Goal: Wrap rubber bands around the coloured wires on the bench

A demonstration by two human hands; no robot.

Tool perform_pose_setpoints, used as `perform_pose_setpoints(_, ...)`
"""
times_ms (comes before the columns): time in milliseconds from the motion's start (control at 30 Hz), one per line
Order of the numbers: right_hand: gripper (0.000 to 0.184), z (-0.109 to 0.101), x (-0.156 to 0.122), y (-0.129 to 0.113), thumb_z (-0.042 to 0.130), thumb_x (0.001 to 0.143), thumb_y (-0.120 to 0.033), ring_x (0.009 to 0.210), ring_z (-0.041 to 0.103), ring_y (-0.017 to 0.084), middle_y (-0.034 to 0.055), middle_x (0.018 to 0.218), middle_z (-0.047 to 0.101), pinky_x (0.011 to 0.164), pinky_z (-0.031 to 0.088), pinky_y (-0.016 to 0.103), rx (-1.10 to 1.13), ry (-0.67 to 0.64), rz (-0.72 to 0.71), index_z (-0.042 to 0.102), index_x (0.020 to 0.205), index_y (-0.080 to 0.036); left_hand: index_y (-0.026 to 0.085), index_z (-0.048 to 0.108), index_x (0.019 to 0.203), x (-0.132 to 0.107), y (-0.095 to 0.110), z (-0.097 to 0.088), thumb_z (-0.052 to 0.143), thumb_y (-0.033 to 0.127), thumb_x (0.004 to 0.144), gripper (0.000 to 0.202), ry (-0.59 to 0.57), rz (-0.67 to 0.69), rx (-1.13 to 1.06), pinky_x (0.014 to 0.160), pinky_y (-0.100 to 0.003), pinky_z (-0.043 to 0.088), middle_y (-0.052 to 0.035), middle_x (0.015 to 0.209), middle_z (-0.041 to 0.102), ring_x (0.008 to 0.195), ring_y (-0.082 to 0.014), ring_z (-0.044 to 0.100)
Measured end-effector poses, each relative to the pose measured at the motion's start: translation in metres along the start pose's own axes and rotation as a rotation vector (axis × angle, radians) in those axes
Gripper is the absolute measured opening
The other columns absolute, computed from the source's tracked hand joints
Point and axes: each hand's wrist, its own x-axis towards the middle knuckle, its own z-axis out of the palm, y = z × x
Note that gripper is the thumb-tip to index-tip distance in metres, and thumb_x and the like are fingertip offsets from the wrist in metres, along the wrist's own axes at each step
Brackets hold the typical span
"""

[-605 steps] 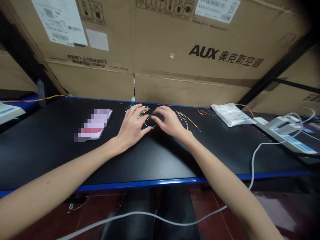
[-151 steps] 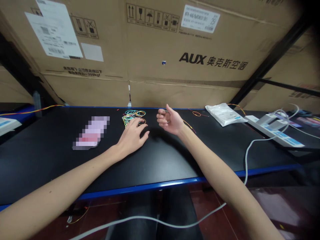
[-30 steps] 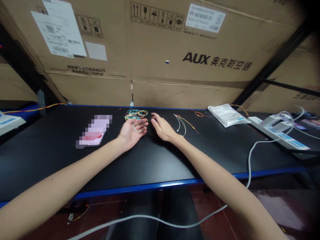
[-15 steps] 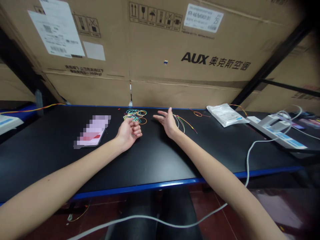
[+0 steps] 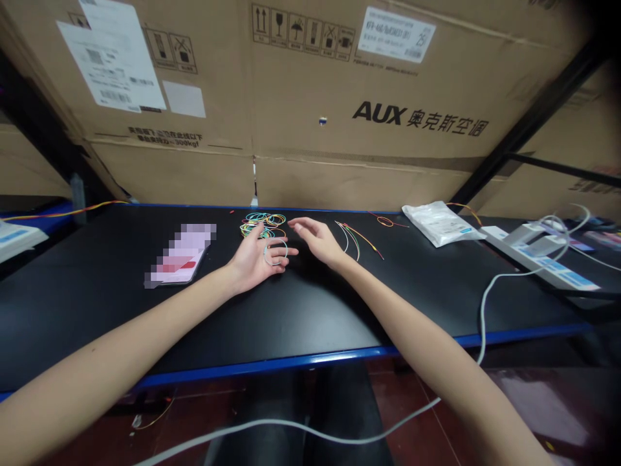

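Note:
My left hand (image 5: 256, 260) lies palm up on the black bench top (image 5: 310, 317), its fingers partly curled, with a thin pale wire loop (image 5: 275, 252) hanging on them. Just behind it, a tangled pile of thin coloured wire loops (image 5: 262, 224) touches my fingertips. My right hand (image 5: 313, 239) hovers a little to the right, fingers extended toward the left hand and holding nothing. To its right lie several loose coloured wires (image 5: 353, 239).
A pixelated phone (image 5: 182, 254) lies left of my hands. On the right are an orange wire loop (image 5: 386, 221), a white plastic bag (image 5: 439, 223) and a white power strip (image 5: 536, 257). A grey cable (image 5: 480, 323) hangs over the bench front; cardboard boxes (image 5: 369, 155) stand behind.
My left hand has uncurled from a loose fist, and the wire loop now shows on its fingers. My right hand has moved left toward it, with its fingers lowered.

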Motion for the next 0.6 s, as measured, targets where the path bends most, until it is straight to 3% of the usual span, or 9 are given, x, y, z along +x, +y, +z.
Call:
perform_pose_setpoints(200,0.019,0.005,-0.011,-0.014,0.057,0.089,-0.033,0.099,0.064,0.02,0.0056,0.1,0.072,0.095,0.045,0.039,-0.265,-0.086,-0.264,0.074,0.092,-0.024,0.014,0.054,0.102,-0.002,-0.003,0.001,0.027,0.061,0.095,0.054,-0.094,0.045,0.094,0.05,-0.028,0.041,-0.0127,0.077,0.065,0.056,-0.0195,0.059)
perform_pose_setpoints(333,0.015,0.005,-0.012,-0.015,0.062,0.086,-0.028,0.089,0.066,0.02,0.0046,0.092,0.075,0.087,0.048,0.038,-0.331,-0.102,-0.258,0.076,0.089,-0.024,0.016,0.054,0.107,-0.002,-0.005,0.001,0.026,0.062,0.095,0.055,-0.128,0.071,0.17,0.049,-0.027,0.04,-0.008,0.073,0.061,0.056,-0.0194,0.059)
perform_pose_setpoints(600,0.016,0.001,-0.01,-0.015,0.065,0.082,-0.022,0.075,0.067,0.015,0.0044,0.083,0.076,0.072,0.049,0.027,-0.344,-0.17,-0.217,0.077,0.091,-0.016,0.015,0.052,0.115,0.003,-0.007,-0.002,0.033,0.067,0.091,0.06,-0.15,0.135,0.342,0.05,-0.027,0.043,-0.007,0.083,0.06,0.057,-0.0174,0.061)
